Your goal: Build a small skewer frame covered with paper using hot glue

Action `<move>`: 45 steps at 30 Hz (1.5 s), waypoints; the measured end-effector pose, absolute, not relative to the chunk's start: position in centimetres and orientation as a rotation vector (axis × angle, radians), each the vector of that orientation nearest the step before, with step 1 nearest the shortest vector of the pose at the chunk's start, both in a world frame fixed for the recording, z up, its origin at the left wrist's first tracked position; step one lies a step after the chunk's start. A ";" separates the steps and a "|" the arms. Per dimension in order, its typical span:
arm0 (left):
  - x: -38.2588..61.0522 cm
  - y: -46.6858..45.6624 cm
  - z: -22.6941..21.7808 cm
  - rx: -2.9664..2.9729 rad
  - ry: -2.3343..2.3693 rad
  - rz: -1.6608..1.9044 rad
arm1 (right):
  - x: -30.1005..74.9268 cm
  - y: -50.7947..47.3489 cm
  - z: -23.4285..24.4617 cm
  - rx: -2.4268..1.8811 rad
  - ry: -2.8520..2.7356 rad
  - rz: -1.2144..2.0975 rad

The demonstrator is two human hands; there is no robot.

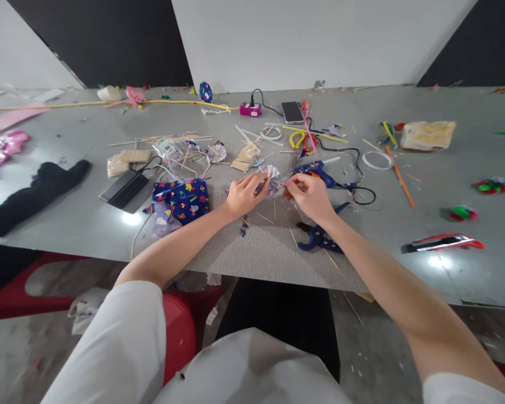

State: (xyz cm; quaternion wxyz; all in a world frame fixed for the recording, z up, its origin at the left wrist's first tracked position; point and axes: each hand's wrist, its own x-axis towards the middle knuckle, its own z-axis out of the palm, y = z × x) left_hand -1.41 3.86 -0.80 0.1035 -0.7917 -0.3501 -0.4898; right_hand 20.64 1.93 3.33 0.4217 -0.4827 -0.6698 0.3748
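Note:
My left hand [247, 195] is closed, its thumb and fingers pinching a small pleated, pale patterned piece [271, 171]. Facing it, my right hand [310, 195] pinches the end of a thin wooden stick [280, 183] that reaches toward the pleated piece. Whether the two are joined is hidden by the fingers. Just behind my right hand lies a blue glue gun [323, 173]. Blue-handled cutters [318, 238] rest under my right forearm. Beside my left forearm is folded dark blue patterned fabric [190, 200].
Loose sticks [246, 157], a pleated round [217, 152], yellow-handled scissors [296, 140] and a phone [292, 112] lie farther back. A black box [125, 188] sits left. At right are a box cutter [444, 243] and a white ring [377, 160]. Cords cross the table [235, 255].

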 end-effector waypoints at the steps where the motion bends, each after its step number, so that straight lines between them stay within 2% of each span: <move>1: -1.4 3.9 -0.8 -2.331 -1.057 -1.444 | 20.9 2.0 3.4 -1.223 -1.681 0.898; 6: -1.4 4.0 -0.9 -2.341 -1.140 -1.454 | 22.4 3.2 3.1 -1.312 -1.679 0.606; 14: -1.4 4.7 -1.1 -2.353 -1.201 -1.547 | 24.2 5.2 2.4 -1.458 -1.786 0.393; 18: -1.3 4.8 -1.2 -2.345 -1.290 -1.605 | 25.1 5.6 3.7 -1.492 -1.831 0.245; 22: -1.2 4.8 -1.1 -2.370 -1.341 -1.626 | 26.4 5.1 7.9 -1.449 -1.813 0.303; 26: -1.3 4.8 -1.1 -2.390 -1.371 -1.639 | 28.0 3.3 10.8 -1.516 -2.170 0.516; 33: -1.1 5.0 -1.3 -2.383 -1.345 -1.689 | 33.9 -3.1 6.3 -1.448 -2.743 0.672; 39: -1.1 5.1 -1.3 -2.390 -1.372 -1.723 | 36.4 -7.1 2.3 -1.603 -2.697 0.301; 45: -1.1 5.4 -1.6 -2.353 -1.397 -1.765 | 34.8 -9.4 0.7 -1.601 -2.661 -0.215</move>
